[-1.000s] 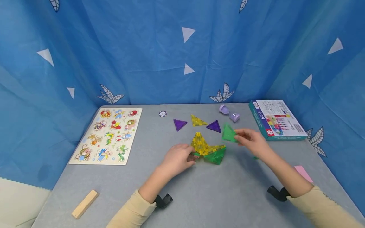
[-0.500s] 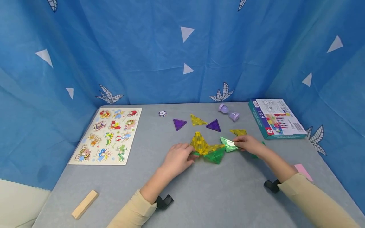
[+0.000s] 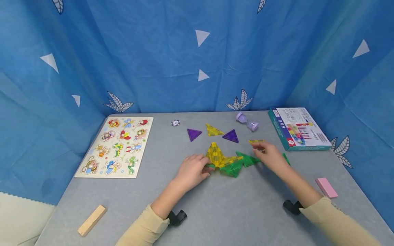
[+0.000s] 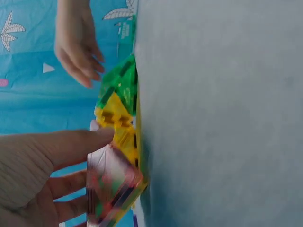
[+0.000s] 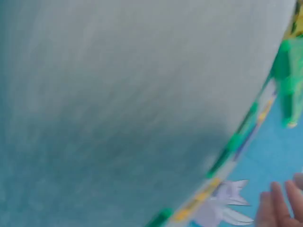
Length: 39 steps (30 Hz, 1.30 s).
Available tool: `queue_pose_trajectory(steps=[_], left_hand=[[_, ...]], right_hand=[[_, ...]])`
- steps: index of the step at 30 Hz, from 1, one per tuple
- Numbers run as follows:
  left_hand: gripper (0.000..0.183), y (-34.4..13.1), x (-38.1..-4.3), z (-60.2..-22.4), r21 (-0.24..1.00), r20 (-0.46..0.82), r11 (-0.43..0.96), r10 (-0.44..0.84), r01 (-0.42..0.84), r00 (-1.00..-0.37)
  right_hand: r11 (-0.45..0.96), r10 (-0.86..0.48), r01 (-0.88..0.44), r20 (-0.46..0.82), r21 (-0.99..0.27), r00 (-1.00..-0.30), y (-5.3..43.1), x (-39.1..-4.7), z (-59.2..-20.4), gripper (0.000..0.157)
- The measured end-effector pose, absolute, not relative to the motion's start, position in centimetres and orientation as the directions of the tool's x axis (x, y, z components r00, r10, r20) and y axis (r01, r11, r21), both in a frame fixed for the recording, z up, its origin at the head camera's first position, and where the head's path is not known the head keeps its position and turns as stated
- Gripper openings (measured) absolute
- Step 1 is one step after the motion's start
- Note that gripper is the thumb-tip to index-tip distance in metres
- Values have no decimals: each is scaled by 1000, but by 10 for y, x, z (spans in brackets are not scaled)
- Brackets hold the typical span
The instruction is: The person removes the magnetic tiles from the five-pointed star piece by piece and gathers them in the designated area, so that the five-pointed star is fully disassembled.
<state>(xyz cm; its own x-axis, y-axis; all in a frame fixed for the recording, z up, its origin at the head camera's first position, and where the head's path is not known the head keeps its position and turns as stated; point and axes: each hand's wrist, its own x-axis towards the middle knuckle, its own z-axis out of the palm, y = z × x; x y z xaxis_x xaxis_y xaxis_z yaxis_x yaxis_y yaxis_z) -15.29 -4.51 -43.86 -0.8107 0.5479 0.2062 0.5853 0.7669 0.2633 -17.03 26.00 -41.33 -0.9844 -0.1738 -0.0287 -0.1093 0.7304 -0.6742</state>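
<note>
A build of yellow and green see-through magnetic tiles [image 3: 223, 161] stands mid-table, with one yellow point upright. My left hand [image 3: 191, 169] grips its left side; in the left wrist view the thumb [image 4: 90, 144] lies on the near side and the fingers behind a reddish-looking tile [image 4: 113, 177]. A green triangle tile [image 3: 247, 159] lies at the right end of the build. My right hand [image 3: 271, 157] hovers just above and right of that tile with relaxed fingers, holding nothing. In the left wrist view, the right hand [image 4: 78, 52] is apart from the green tiles [image 4: 124, 82].
Loose tiles lie behind: purple triangles [image 3: 194, 134], a yellow triangle [image 3: 213, 130], and another yellow tile [image 3: 256, 141]. A green tile [image 3: 286, 159] shows beyond the right hand. Around them are a sand timer [image 3: 252, 125], box [image 3: 300, 130], puzzle board [image 3: 140, 171], pink block [image 3: 326, 187] and wooden block [image 3: 92, 220].
My right hand brought the green triangle tile down and left to the build's right end, then let go and lifted slightly. My left hand stays on the build.
</note>
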Motion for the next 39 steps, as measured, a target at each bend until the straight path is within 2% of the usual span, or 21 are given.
queue_pose_trajectory(steps=[3,6,9,12,15,18,23,30,39], left_hand=[[29,-50,-157,-437,322,187,733,571,599,-799],[29,-58,-162,-433,379,176,713,570,590,-802],[29,-65,-165,-429,412,170,718,544,561,-821],[26,-69,-165,-425,426,152,730,526,535,-837],[21,-70,-164,-423,437,123,736,521,518,-844],[20,-68,-162,-422,443,97,746,510,497,-854],[19,-67,-162,-421,446,85,757,495,478,-865],[19,-66,-163,-424,461,62,752,503,471,-862],[23,-63,-164,-428,534,16,712,530,456,-848]], right_hand=[[664,-155,-154,67,-732,-986,241,-150,-404,28],[517,-250,-149,18,-843,-968,217,-130,-403,29],[341,-369,5,-138,-940,-919,192,-116,-415,36],[224,-426,192,-273,-956,-863,172,-110,-431,43],[143,-428,308,-339,-941,-838,155,-109,-444,46],[89,-420,349,-353,-933,-836,143,-110,-452,49],[53,-370,355,-348,-933,-861,131,-113,-456,48],[92,-296,284,-298,-954,-907,135,-118,-455,42],[154,-272,226,-261,-962,-926,146,-127,-453,40]])
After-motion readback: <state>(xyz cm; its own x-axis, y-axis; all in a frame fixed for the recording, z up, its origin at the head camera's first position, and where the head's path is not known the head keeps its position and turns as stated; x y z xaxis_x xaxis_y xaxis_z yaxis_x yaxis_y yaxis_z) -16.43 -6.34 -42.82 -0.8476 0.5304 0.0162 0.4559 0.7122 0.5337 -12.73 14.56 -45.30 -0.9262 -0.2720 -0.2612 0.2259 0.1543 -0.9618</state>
